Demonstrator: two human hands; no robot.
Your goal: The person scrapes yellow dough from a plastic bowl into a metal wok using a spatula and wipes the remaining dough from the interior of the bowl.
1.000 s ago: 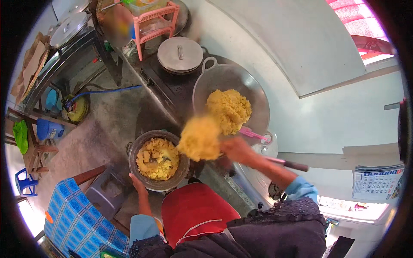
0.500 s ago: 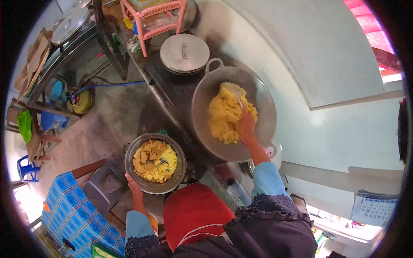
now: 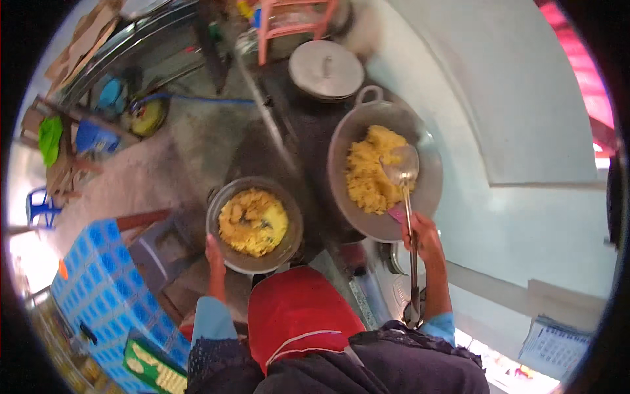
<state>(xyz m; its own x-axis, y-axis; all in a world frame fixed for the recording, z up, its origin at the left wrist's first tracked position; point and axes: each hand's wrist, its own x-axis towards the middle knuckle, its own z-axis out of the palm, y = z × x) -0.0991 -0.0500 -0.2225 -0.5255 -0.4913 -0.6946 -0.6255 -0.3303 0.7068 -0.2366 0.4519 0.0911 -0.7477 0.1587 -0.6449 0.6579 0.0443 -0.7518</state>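
Note:
A wide metal wok (image 3: pixel 426 187) with loop handles holds a mound of yellow, mash-like food (image 3: pixel 371 174). My right hand (image 3: pixel 426 238), at the wok's near right edge, is closed round the long handle of a metal ladle (image 3: pixel 401 167). The ladle's round head lies over the right side of the mound. A pink, flat piece (image 3: pixel 398 211) shows at the mound's near edge; its kind is unclear. To the left, a smaller dark metal pot (image 3: pixel 293 226) contains yellow and orange-brown crumbly food (image 3: pixel 252 220). My left hand (image 3: pixel 215 255) grips this pot's near left rim.
Behind the wok stands a lidded pot (image 3: pixel 326 69), with a pink plastic rack (image 3: pixel 295 26) beyond. At left are a blue checked cloth (image 3: pixel 115 289) and a green tray (image 3: pixel 154 368). A pale wall (image 3: pixel 545 217) borders the right side.
My right hand has come out of the mound, back toward me, and now holds the ladle's handle. My left hand stays at the pot. The whole view has shifted.

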